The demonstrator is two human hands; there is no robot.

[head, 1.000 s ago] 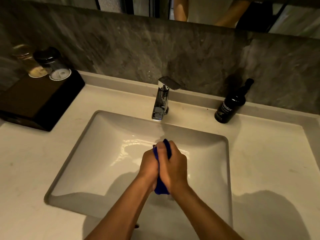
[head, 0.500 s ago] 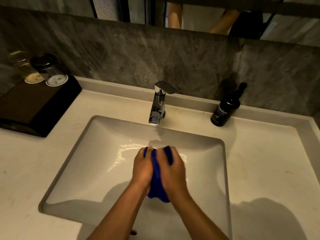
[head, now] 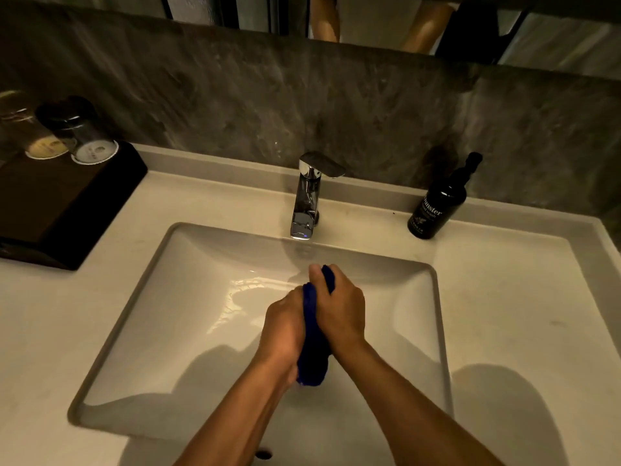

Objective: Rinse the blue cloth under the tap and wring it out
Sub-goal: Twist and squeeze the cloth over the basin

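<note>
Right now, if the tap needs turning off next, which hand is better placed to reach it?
Probably the right hand: it grips the blue cloth at the end nearer the tap; the left hand grips lower, farther back.

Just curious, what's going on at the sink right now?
Left hand and right hand both grip the blue cloth. Cloth bunched over the sink, below the tap. Nothing in the way.

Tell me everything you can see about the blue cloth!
The blue cloth is deep blue and looks soft, like a small rag. It is bunched into a thick, twisted roll that runs lengthwise between both hands over the white sink, in front of the tap. The left hand grips its near part and the right hand grips its far part. One end pokes out by the right fingers; the other hangs below the wrists. Whether it is dripping cannot be told.
</note>
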